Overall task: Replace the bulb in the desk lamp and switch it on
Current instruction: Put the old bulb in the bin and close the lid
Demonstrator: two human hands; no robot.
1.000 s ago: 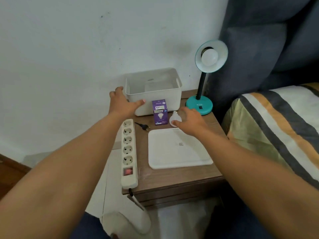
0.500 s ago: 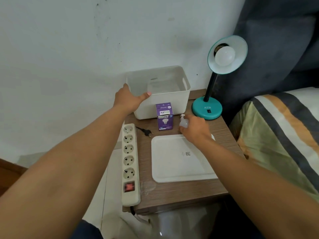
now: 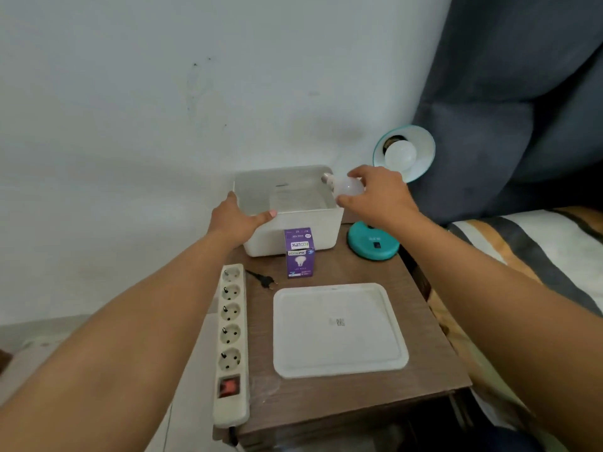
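Lamp stem (image 3: 365, 225) — behind right hand (image 3: 378, 197)

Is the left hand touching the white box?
Touching. The head view shows the left hand gripping the white box's front-left corner, thumb lying over its rim.

Small brown wooden bedside table (image 3: 421, 324), carrying: a white bin (image 3: 293, 236) at the back, a purple bulb box (image 3: 300, 252) just before it, a teal lamp base (image 3: 373, 244) at back right, a white tray (image 3: 339, 331) in front, a black plug (image 3: 266, 281), and a white power strip (image 3: 231, 344) along the left edge.
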